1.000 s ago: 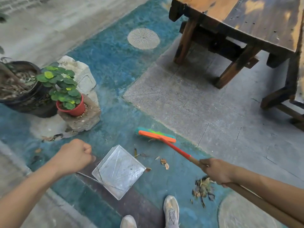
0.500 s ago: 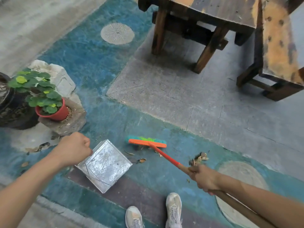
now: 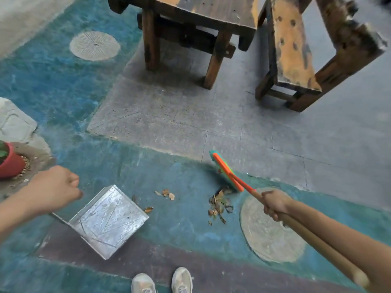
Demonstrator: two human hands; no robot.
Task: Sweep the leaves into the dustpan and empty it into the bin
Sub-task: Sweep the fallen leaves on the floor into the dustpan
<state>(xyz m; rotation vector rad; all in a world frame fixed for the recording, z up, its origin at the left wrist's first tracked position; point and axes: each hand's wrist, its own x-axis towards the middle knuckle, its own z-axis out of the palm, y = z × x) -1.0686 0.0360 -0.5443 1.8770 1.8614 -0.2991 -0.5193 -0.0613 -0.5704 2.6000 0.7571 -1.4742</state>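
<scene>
A square metal dustpan point(image 3: 108, 223) lies on the blue painted ground at lower left. My left hand point(image 3: 56, 189) is curled into a fist above its back corner, apparently around the dustpan's thin handle, which is mostly hidden. My right hand point(image 3: 274, 203) grips the wooden shaft of a broom, whose orange and green head point(image 3: 224, 170) stands just behind a pile of dry leaves point(image 3: 219, 205). A few loose leaves point(image 3: 166, 193) lie between that pile and the dustpan's open edge. No bin is in view.
Two dark wooden benches point(image 3: 211, 15) point(image 3: 294, 51) stand on the grey slabs at the back. A red plant pot point(image 3: 10, 163) on a stone sits at the left edge. My two shoes point(image 3: 161, 281) are at the bottom. Round stone discs point(image 3: 268, 227) are set in the ground.
The broom head has swung from beside the dustpan out to the right, behind the leaf pile, and turned edge-on. The view has shifted right. The dustpan and my left hand stayed together.
</scene>
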